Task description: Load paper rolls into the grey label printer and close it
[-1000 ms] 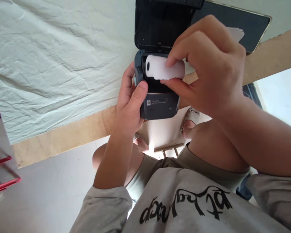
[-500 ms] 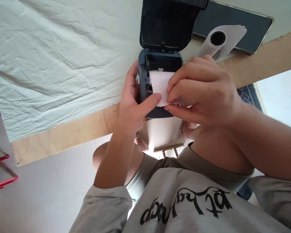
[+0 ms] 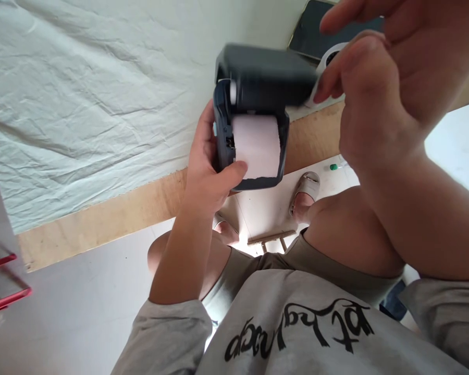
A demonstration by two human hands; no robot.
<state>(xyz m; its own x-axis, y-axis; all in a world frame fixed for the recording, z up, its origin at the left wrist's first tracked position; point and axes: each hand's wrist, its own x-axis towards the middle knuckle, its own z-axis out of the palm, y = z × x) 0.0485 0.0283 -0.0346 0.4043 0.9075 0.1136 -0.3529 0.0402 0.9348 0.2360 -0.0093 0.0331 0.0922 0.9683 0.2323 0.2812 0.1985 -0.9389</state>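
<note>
My left hand (image 3: 207, 174) grips a small dark label printer (image 3: 261, 184) from its left side, the thumb resting on the edge of the white paper (image 3: 258, 146) that lies across the opening. The printer's black lid (image 3: 268, 67) is tilted part-way down over the back of the opening and looks blurred. At the lid's right end is a fingertip of my right hand (image 3: 391, 88), whose other fingers are spread; the hand grasps nothing that I can see. Most of the paper roll inside the printer is hidden.
Behind my right hand, partly covered, are a white paper roll (image 3: 333, 51) and a dark phone-like slab (image 3: 316, 31). A wrinkled pale cloth (image 3: 101, 104) covers the table, whose bare wooden edge (image 3: 140, 200) runs below the printer. Red-edged shelving (image 3: 8, 297) stands at the left.
My right hand has let go of the paper and moved up and right to the lid. The lid has swung from upright down toward the printer. The paper now lies flatter across the opening.
</note>
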